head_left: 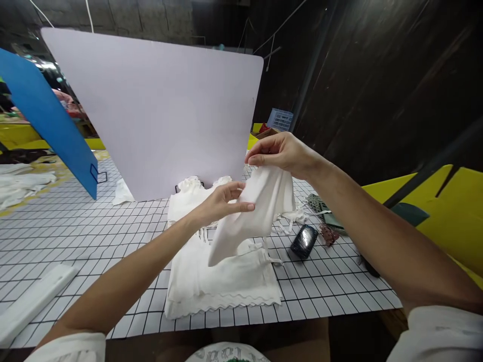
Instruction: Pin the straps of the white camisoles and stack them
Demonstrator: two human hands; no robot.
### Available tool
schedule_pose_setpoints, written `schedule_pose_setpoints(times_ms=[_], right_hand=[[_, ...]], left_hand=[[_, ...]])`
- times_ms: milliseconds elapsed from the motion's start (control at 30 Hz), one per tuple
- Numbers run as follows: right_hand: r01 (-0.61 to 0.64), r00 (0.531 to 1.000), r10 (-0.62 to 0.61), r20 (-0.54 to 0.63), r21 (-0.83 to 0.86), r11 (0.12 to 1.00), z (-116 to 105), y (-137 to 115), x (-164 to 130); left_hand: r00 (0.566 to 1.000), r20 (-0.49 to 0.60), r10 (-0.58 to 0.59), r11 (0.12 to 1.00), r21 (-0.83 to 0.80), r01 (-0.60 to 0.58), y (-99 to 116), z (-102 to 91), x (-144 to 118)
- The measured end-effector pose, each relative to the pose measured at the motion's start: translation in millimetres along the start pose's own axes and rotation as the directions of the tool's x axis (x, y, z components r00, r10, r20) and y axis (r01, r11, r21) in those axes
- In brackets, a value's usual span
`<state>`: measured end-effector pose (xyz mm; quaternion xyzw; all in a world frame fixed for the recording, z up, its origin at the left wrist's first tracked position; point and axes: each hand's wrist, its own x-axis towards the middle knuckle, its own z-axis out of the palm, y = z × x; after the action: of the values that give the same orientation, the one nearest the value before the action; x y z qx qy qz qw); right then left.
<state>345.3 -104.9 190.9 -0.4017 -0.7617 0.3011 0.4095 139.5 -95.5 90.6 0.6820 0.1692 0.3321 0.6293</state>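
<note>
A soft white garment [256, 206] hangs in folds above the table, its lower corner drooping to the left. My right hand [277, 153] pinches its top edge between thumb and fingers. Lower down, my left hand [225, 201] grips the garment's left side, thumb in front and fingers partly hidden by the cloth. Beneath both hands lies a pile of white garments [222, 281] with a wavy hem toward me. Further white garments [188, 196] with ruffled tops lie behind that pile, partly covered by my left hand and the hanging cloth.
A large pale board [162, 115] stands upright behind the pile, with a blue board [49, 115] to its left. On the grid-patterned tabletop [139, 256] lie a black shiny object [304, 242] at right and a long white piece [37, 296] at left. Yellow panels [453, 216] border the right.
</note>
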Motion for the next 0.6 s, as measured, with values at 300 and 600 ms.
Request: schedule_pose_setpoints(times_ms=[300, 600], right_hand=[[-0.117, 0.97, 0.14, 0.198, -0.127, 0.985, -15, -5, -10], [-0.231, 0.958, 0.254, 0.135, -0.167, 0.958, -67, 5, -34]], left_hand=[[0.989, 0.028, -0.145, 0.976, 0.165, 0.138, 2, -31.5, -28], [0.983, 0.056, -0.176, 0.946, 0.284, 0.153, 41, -94.5, -88]])
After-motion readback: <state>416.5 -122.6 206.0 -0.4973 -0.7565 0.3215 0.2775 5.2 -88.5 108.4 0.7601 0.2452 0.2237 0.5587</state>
